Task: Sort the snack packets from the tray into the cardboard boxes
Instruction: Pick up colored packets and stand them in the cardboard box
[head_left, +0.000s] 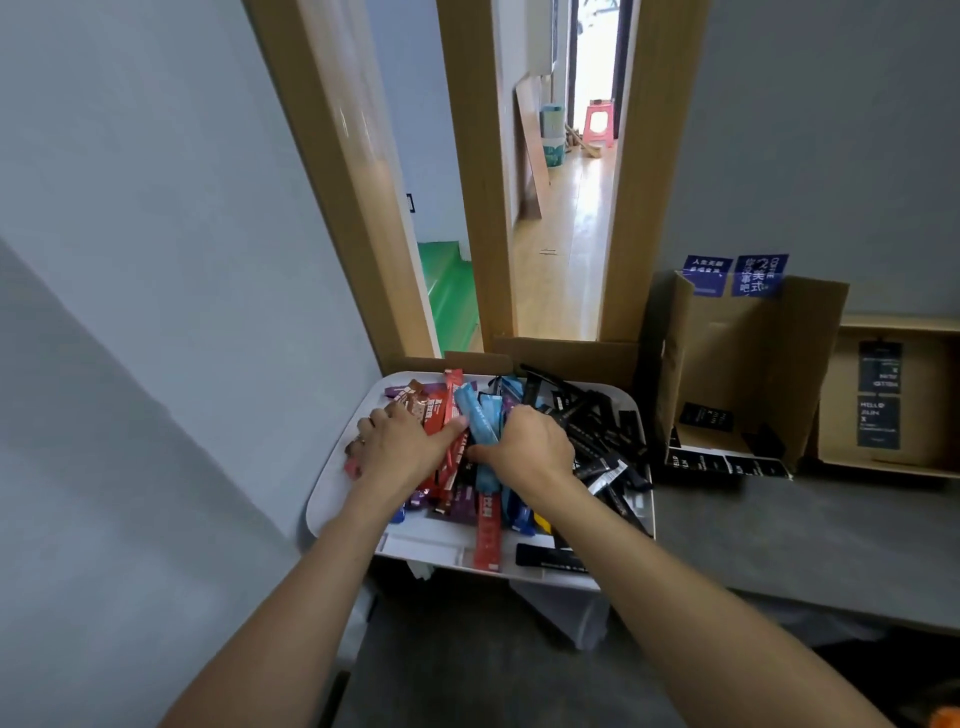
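Note:
A white tray (332, 499) holds a heap of snack packets: red (487, 540), purple, brown and light blue ones on the left, several black stick packets (597, 441) on the right. My left hand (400, 447) lies flat on the red and brown packets, fingers spread. My right hand (524, 447) grips a bundle of light blue packets (480, 421) that stick up between the two hands. An open cardboard box (727, 364) with black packets inside stands right of the tray. A second, flatter box (893, 410) with black packets lies further right.
The tray sits at the left end of a grey tabletop (779, 540), close to a grey wall on the left. Behind the tray is a cardboard flap (566, 358) and an open doorway onto a wooden-floored corridor. Blue labels are stuck on the wall above the box.

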